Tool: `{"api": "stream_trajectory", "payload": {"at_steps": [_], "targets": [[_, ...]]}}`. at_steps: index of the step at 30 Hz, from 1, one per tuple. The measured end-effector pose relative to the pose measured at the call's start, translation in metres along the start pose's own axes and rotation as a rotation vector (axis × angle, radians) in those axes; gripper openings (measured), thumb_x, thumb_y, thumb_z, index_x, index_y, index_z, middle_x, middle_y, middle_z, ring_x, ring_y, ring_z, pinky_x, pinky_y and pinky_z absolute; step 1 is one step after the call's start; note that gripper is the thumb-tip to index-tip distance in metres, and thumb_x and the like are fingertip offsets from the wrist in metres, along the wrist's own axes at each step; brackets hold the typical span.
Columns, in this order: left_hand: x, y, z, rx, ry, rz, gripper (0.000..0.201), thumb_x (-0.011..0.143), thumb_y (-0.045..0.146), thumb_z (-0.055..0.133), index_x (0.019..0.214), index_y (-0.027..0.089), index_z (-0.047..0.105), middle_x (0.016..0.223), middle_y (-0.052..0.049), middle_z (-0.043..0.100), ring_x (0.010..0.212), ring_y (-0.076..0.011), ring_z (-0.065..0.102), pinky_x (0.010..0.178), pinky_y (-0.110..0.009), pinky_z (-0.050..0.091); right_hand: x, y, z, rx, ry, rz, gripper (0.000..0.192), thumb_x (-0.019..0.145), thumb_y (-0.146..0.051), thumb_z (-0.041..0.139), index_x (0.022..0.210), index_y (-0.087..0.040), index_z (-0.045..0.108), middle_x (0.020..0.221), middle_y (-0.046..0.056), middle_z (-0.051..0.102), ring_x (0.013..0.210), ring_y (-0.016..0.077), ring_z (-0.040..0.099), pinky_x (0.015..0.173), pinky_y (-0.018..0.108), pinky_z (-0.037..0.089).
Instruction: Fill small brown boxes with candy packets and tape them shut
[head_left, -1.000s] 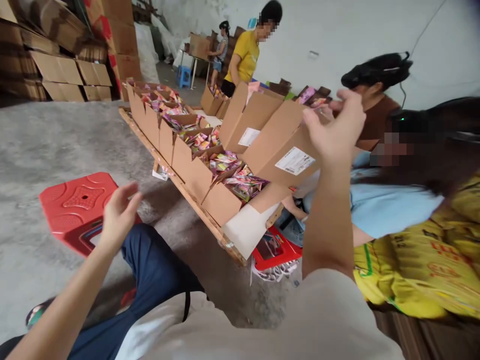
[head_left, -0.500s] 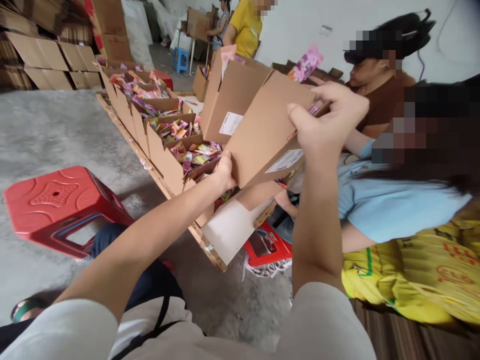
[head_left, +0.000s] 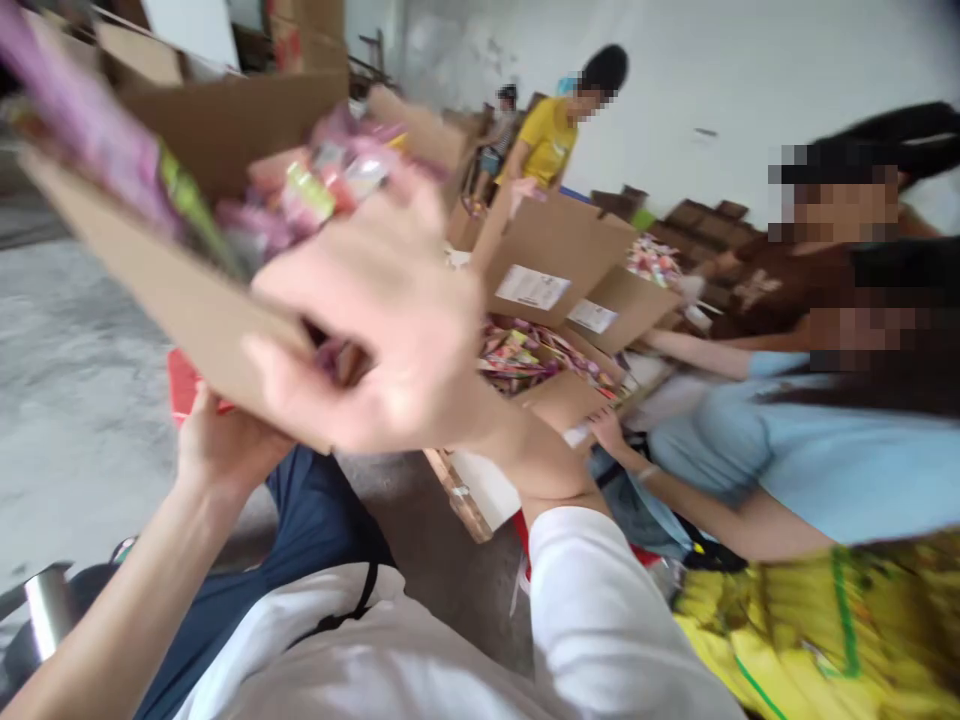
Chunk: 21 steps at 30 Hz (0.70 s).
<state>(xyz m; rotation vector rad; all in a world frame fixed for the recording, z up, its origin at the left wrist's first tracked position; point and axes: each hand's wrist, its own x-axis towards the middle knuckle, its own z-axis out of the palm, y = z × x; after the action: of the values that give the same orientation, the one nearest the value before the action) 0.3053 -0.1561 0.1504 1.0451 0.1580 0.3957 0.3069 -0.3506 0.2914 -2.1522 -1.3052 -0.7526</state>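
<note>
Both hands on one cardboard box [head_left: 172,290], raised close to the camera at 10 o'clock, blurred. Right hand [head_left: 375,330] grips its near wall, left hand [head_left: 225,450] closed under its bottom edge. Colourful packets [head_left: 315,190] inside. More boxes [head_left: 555,270] at 2 o'clock.

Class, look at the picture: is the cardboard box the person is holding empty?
No: the cardboard box, gripped by the right hand and left hand, holds colourful packets.
</note>
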Motion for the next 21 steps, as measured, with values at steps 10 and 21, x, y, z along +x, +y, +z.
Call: {"api": "stream_trajectory", "payload": {"at_steps": [10, 21], "targets": [[-0.176, -0.046, -0.282, -0.358, 1.238, 0.461, 0.055, 0.077, 0.051, 0.031, 0.11, 0.024, 0.065, 0.117, -0.006, 0.071, 0.127, -0.0291, 0.059, 0.095, -0.047, 0.054, -0.001, -0.154, 0.325, 0.787, -0.403, -0.967, 0.016, 0.097, -0.026, 0.052, 0.095, -0.023, 0.067, 0.087, 0.002, 0.068, 0.093, 0.0184, 0.059, 0.125, 0.051, 0.021], [-0.308, -0.075, -0.295, -0.101, 1.092, -0.416, 0.04, 0.08, 0.05, 0.058, 0.086, 0.012, 0.069, 0.091, -0.018, 0.073, 0.09, -0.0325, 0.071, 0.08, -0.043, 0.055, 0.02, -0.21, 0.372, 0.755, -0.57, -1.534, 0.023, 0.092, -0.01, 0.048, 0.106, -0.015, 0.066, 0.089, 0.006, 0.058, 0.094, 0.0214, 0.054, 0.116, 0.051, 0.034]]}}
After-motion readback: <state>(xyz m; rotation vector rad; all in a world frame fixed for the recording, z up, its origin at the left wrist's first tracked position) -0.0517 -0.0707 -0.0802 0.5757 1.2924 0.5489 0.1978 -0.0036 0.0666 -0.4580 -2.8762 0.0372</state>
